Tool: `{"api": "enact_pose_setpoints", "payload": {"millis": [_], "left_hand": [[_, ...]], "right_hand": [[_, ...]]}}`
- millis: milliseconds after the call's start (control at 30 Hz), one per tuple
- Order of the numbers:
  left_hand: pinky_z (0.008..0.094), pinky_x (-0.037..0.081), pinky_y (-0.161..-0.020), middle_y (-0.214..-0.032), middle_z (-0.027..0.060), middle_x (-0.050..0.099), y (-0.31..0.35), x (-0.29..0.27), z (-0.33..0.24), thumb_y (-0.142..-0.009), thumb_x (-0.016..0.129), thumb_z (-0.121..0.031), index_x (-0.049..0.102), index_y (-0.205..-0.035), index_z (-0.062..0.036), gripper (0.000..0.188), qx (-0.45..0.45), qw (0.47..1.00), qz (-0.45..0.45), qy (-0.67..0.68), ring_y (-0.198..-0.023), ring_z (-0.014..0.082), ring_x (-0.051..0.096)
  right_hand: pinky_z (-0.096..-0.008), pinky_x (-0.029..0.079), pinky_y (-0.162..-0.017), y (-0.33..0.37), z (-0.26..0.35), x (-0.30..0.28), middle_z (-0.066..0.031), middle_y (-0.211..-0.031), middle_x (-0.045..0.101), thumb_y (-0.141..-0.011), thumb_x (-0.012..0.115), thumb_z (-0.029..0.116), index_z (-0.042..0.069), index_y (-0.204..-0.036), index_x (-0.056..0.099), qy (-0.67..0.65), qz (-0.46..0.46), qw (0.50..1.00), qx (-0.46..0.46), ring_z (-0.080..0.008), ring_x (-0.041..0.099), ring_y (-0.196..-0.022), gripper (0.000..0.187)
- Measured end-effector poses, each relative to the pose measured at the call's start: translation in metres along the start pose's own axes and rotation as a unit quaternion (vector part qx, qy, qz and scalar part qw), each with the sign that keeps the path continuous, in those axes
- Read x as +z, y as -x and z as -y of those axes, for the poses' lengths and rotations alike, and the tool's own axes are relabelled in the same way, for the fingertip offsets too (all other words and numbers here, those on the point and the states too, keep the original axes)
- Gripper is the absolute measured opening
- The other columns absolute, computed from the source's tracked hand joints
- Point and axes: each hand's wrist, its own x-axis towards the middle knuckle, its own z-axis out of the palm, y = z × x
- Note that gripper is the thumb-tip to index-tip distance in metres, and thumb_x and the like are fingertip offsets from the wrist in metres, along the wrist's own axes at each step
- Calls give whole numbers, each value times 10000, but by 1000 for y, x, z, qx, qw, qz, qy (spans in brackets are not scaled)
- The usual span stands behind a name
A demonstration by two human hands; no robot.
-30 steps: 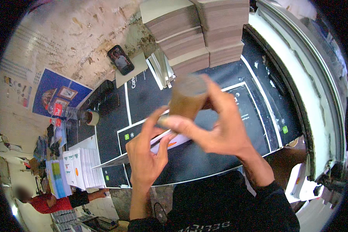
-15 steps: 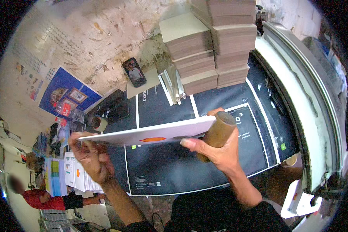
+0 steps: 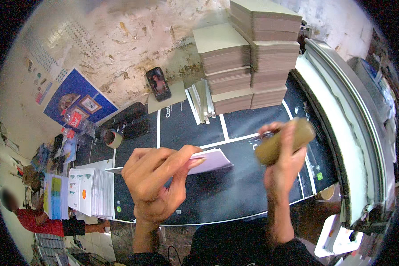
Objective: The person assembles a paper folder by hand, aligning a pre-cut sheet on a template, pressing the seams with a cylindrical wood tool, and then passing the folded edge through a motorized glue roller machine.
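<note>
My left hand (image 3: 157, 184) is closed in a pinch over the middle of the worktable. Between thumb and fingers it grips a thin white booklet (image 3: 213, 162), tilted and seen nearly edge-on, partly hidden by the hand. To the right, my right hand (image 3: 280, 175) is wrapped round a thick, smooth brown cylinder (image 3: 292, 141), slightly blurred. The cylinder is held clear of the booklet, above the black table covering (image 3: 235, 195) with its white lines.
Tall stacks of grey-brown board (image 3: 230, 57) stand at the back, beside thin strips (image 3: 200, 102) and a propped phone (image 3: 158, 84). White booklets (image 3: 103, 195) are piled at left. A curved machine edge (image 3: 337, 97) bounds the right. A person in red (image 3: 40, 221) is at far left.
My left hand has moved right and nearer, now pinching the booklet. The booklet has turned from its broad side. My right hand has let go of the booklet and moved right with the cylinder.
</note>
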Motion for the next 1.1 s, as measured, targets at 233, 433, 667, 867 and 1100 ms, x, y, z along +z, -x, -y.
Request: {"api": "enact_pose_setpoints", "payload": {"millis": [233,433,667,867,1100], "left_hand": [[347,360,-797,-721,-13,662,2,6,-4,-738,788,-71,756,-955,-117,225,9,1000,7,-28,-627,158,583],[382,344,-868,-734,2,670,6,7,-9,-723,793,-64,743,-905,-120,196,-19,999,8,-29,-654,172,589],[368,307,-848,-740,-7,654,7,4,-5,-759,782,-80,741,-939,-120,188,-18,1000,11,-13,-648,159,577],[375,307,-848,-759,15,662,1,10,-2,-797,758,-101,734,-919,-113,125,-26,999,41,6,-666,177,589],[385,303,-852,-768,29,671,-5,11,4,-834,732,-120,722,-923,-99,91,-40,996,80,-2,-684,188,606]], "right_hand": [[-497,472,-1084,8,46,7,-264,-1277,579,-1037,532,334,-38,-1331,420,-233,108,966,-9,-427,500,-1322,487],[-511,553,-972,26,22,13,-352,-1297,534,-1003,603,310,1,-1390,315,-166,190,967,18,-502,554,-1234,573],[-540,567,-937,9,45,16,-313,-1194,608,-965,659,357,-41,-1362,345,-134,215,966,45,-453,645,-1117,644],[-419,549,-926,-18,51,29,-208,-1145,651,-945,701,287,-50,-1302,462,-48,267,962,37,-303,671,-1037,546],[-340,583,-817,-51,65,54,-162,-1090,673,-923,727,291,-57,-1303,521,55,366,928,-43,-209,698,-961,555]]}}
